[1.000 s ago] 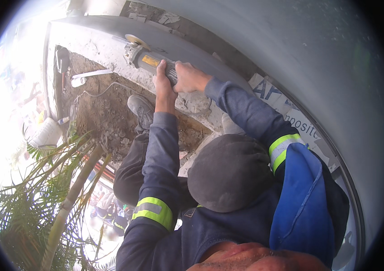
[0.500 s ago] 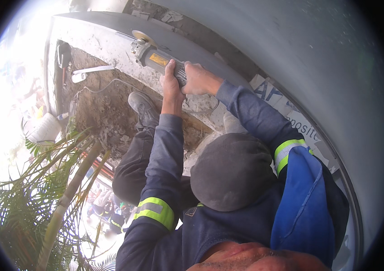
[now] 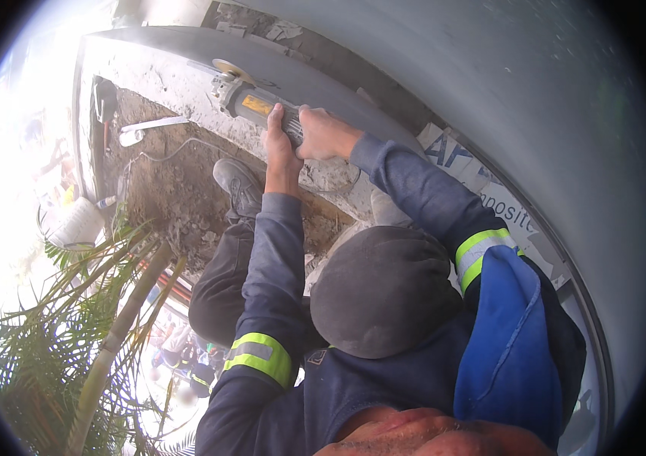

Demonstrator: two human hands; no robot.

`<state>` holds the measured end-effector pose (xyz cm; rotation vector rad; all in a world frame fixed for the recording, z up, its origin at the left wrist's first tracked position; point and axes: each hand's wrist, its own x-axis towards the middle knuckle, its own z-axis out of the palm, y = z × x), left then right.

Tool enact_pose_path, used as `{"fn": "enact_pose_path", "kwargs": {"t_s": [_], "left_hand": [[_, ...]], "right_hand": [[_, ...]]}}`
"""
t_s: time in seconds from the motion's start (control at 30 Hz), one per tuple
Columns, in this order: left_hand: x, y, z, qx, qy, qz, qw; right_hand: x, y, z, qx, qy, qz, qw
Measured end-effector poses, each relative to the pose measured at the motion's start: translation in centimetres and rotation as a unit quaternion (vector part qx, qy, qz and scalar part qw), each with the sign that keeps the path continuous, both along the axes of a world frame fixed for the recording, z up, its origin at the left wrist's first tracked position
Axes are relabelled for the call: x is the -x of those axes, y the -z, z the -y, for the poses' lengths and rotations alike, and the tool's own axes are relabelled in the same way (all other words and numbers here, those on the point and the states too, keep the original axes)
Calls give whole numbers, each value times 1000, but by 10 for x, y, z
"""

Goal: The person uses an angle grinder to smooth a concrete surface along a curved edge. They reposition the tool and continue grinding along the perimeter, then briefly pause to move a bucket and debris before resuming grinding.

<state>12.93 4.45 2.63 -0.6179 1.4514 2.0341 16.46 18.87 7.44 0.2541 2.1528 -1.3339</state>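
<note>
Both my hands are wrapped round the grey body of an angle grinder (image 3: 256,105), in the upper middle of the view. My left hand (image 3: 282,152) closes on it from the near side, thumb pointing up along the body. From the right, my right hand (image 3: 324,134) grips its rear end. The round disc (image 3: 233,71) at the grinder's far end lies over the pale, rough edge of a grey-topped ledge (image 3: 178,47). Whether the disc touches that edge, I cannot tell.
Dug soil (image 3: 178,190) lies beside the ledge, with a shoe (image 3: 238,185) on it. A shovel blade (image 3: 105,100), a white strip (image 3: 157,123), a cable and a white bucket (image 3: 76,222) are at left. A palm (image 3: 114,342) stands lower left; a curved grey wall (image 3: 566,137) rises right.
The grinder and both hands have shifted slightly left and toward me along the ledge. My grip looks the same.
</note>
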Motion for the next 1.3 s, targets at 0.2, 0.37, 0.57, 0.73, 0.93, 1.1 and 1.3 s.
{"fn": "enact_pose_path", "kwargs": {"t_s": [0.2,0.37,0.57,0.73,0.93,1.1,1.3], "left_hand": [[17,9,10,-16,13,-6,1000],[21,3,5,-8,-22,3,1000],[12,-4,1,0,-10,3,1000],[-15,-10,-5,17,-1,1,1000],[-30,-12,-13,23,-17,-5,1000],[-22,-9,-9,30,-3,-16,999],[-13,-4,-5,42,3,-20,999]], "right_hand": [[12,17,11,26,13,-18,999],[22,10,10,16,-2,28,999],[10,5,4,22,1,0,1000],[-18,-6,-5,22,21,-5,1000],[-31,0,-7,16,23,-8,1000],[-24,1,-7,24,22,-7,999],[-16,-1,-4,27,23,-4,999]]}}
